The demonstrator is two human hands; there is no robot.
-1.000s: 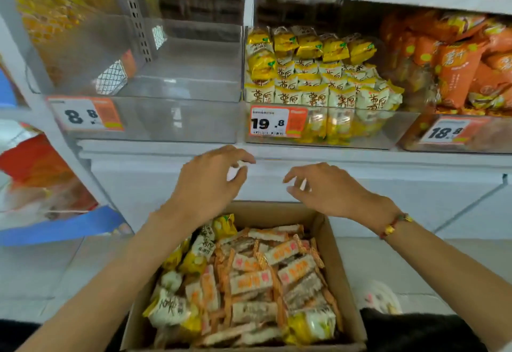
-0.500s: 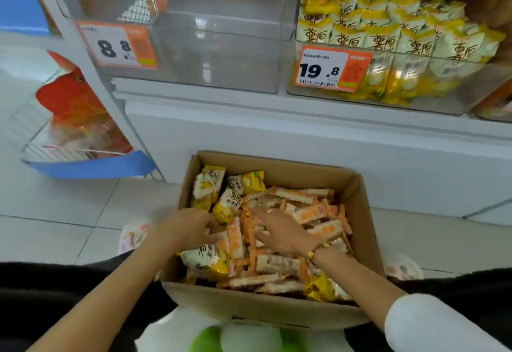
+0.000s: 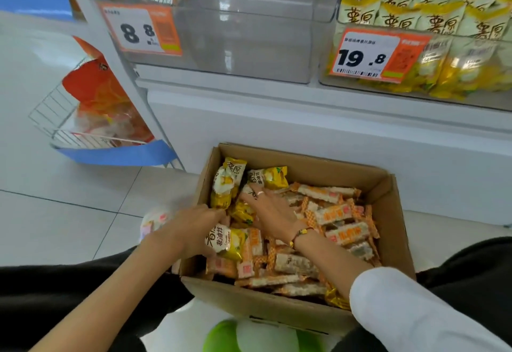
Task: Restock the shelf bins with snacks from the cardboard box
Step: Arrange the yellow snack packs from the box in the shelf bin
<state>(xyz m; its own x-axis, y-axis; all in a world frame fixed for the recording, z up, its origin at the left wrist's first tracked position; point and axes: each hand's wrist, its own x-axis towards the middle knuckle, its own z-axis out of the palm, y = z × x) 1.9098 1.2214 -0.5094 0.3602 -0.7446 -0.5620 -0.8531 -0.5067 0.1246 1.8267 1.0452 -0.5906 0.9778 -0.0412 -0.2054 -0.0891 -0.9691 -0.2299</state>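
Head view, looking down into an open cardboard box on the tiled floor, set against the white base of the shelf unit. Box holds mixed snacks: yellow chip packets bunched along its left side, orange-and-white wafer bars filling the middle and right. Left hand is over the box's left wall, fingertips reaching among the yellow packets; fingers bent at the tips, but whether they actually pinch a packet cannot be told, since the tips are hidden among the wrappers. Right hand lies inside the box with fingers extended and spread flat, resting on a yellow packet near the far-left corner; ring on one finger, bead bracelet at the wrist, white sleeve on the forearm. Above the box, a clear shelf bin with price tag 8.8 shows no packets inside. Just beside it on the right, a second clear bin tagged 19.8 is stacked with yellow packets of the same type. To the left, a wire basket holds an orange bag.
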